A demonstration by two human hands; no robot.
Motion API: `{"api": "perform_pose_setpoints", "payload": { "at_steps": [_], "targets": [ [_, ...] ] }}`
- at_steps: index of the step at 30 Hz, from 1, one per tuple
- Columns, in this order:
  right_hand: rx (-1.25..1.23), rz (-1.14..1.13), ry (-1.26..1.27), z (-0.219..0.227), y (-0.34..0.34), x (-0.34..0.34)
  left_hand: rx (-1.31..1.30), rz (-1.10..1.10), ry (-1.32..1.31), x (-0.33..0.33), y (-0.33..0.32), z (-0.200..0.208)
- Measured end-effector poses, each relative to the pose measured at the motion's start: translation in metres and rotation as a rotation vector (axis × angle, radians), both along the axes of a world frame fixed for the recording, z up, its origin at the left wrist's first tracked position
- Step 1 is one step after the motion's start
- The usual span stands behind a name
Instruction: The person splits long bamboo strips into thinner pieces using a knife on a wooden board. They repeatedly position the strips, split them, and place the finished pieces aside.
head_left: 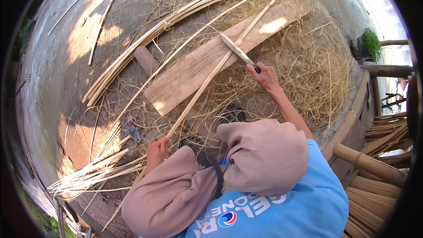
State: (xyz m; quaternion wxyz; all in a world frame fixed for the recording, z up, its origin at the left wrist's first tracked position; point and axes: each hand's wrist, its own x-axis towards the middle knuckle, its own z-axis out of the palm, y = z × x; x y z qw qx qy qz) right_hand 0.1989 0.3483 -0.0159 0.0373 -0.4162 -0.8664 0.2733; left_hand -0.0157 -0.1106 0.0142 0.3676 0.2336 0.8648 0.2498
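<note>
My right hand [265, 77] is closed round the dark handle of a knife [238, 50]. The blade lies across a long, pale bamboo strip [206, 84], above a wooden board [185, 81] that slants up to the right. Near my left knee, my left hand [156, 152] grips the lower end of that same strip. From there the strip runs up over the board and past its far edge. A second thin strip [176, 52] stretches alongside, to the left of the board.
Curly shavings [308, 70] heap up right of the board. Beyond it curves a bundle of bamboo strips [145, 39]; another pile of strips [97, 174] lies at lower left. A bamboo bench frame [352, 119] and stacked strips [374, 194] stand to the right, near a green plant [372, 44].
</note>
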Motion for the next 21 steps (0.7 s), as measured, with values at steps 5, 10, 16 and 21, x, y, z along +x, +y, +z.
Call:
{"api": "perform_pose_setpoints", "payload": {
  "at_steps": [5,10,16,21],
  "targets": [
    [-0.073,0.202,0.052,0.005,-0.041,-0.025,-0.067,0.042,-0.033,-0.002,-0.019,0.008],
    [0.013,-0.058,0.022,-0.015,0.052,-0.002,-0.103,0.251,-0.343,0.002,-0.163,-0.007],
    [0.009,0.107,0.126,-0.027,0.028,-0.001,-0.129,0.258,-0.478,-0.007,-0.158,0.018],
    [0.018,-0.086,0.056,-0.008,0.078,0.008,-0.137,0.295,-0.569,-0.019,-0.17,0.025]
  ]
}}
